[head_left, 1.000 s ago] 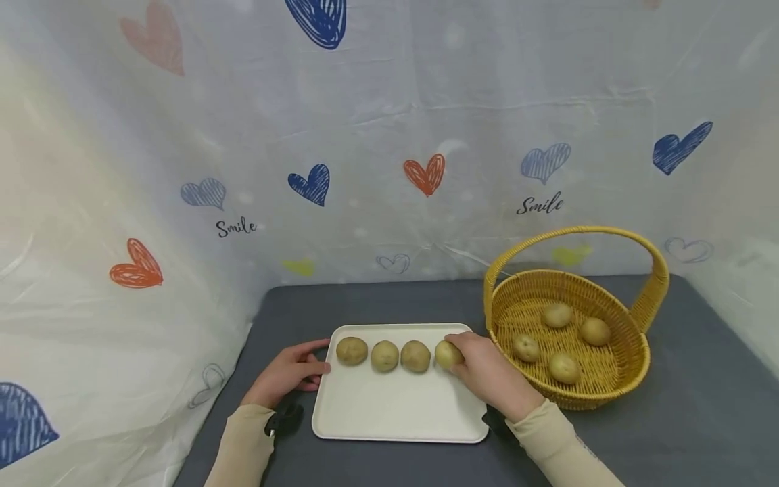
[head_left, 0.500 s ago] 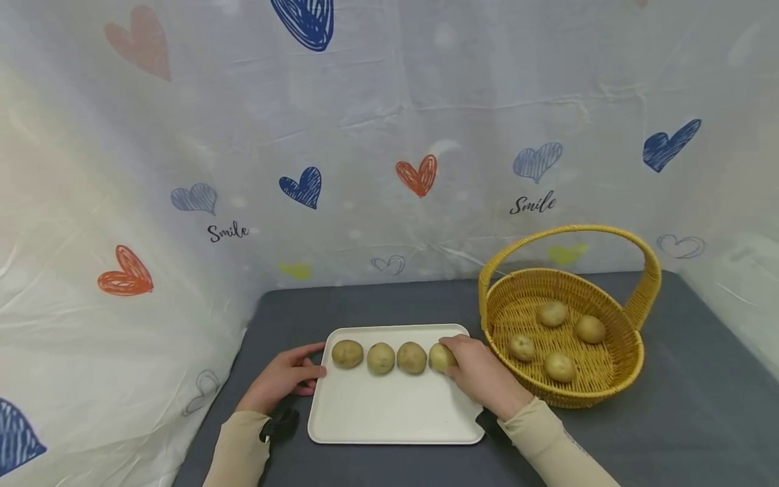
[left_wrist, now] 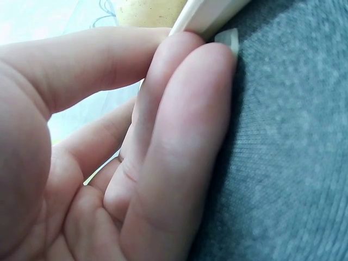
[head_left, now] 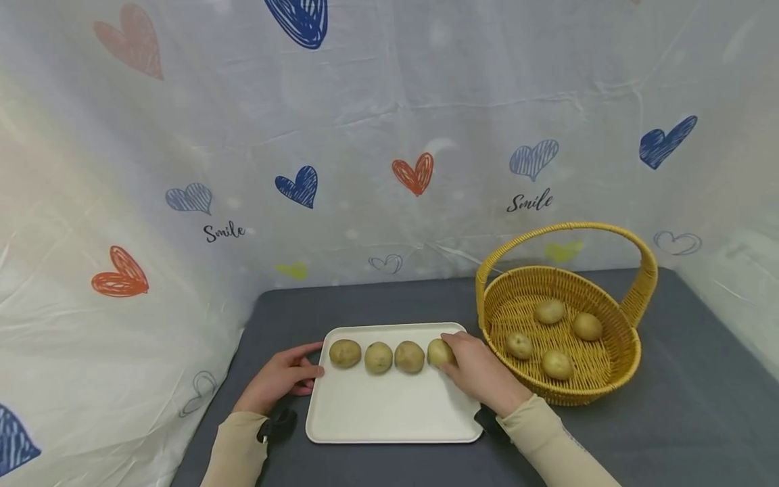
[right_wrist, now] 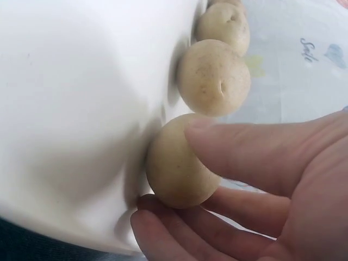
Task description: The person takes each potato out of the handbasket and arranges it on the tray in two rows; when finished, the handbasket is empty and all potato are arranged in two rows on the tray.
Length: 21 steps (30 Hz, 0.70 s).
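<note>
A white tray (head_left: pixel 389 412) lies on the dark grey table with a row of potatoes along its far side. The leftmost potato (head_left: pixel 345 354), a second potato (head_left: pixel 379 358) and a third potato (head_left: pixel 410 357) rest there untouched. At the row's right end, my right hand (head_left: pixel 477 372) grips another potato (right_wrist: pixel 182 163) between thumb and fingers, low against the tray. My left hand (head_left: pixel 282 377) holds the tray's left edge, thumb at the rim. In the left wrist view its curled fingers (left_wrist: pixel 185 119) meet the tray's edge (left_wrist: pixel 204 19).
Right of the tray stands a yellow wicker basket (head_left: pixel 629 358) with a tall handle (head_left: pixel 569 228) and several potatoes inside, one potato (head_left: pixel 557 364) near its front. A white curtain (head_left: pixel 353 135) printed with hearts hangs behind and left of the table.
The head view has shifted a little, so everything sits slightly farther left in it. Both hands keep their holds; the gripped potato sits marginally closer to its neighbour than a second ago.
</note>
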### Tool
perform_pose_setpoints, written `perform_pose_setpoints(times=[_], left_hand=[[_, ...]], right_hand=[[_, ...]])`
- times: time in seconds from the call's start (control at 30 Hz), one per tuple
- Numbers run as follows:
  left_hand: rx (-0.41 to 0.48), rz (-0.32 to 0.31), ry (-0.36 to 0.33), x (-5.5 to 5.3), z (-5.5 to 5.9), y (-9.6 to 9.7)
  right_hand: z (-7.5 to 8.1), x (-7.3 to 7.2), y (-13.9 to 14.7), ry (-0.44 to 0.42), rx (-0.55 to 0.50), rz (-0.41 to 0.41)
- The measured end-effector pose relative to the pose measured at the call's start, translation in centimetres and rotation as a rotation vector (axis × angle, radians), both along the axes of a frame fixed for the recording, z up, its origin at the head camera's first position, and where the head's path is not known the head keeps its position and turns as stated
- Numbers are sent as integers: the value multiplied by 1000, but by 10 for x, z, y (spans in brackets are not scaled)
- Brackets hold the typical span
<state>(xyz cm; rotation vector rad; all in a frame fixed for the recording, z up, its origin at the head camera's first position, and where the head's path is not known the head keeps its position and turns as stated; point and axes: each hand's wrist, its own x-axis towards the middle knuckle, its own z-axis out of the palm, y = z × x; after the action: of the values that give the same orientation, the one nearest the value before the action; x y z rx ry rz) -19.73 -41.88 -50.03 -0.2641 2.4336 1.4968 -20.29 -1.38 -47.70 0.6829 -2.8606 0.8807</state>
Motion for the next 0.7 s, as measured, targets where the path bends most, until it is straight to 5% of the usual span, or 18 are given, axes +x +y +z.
perform_pose_setpoints(times=[0.7], left_hand=[[7,-15,0,0,1,0]], right_hand=[[10,7,-1,-19,-15,-29]])
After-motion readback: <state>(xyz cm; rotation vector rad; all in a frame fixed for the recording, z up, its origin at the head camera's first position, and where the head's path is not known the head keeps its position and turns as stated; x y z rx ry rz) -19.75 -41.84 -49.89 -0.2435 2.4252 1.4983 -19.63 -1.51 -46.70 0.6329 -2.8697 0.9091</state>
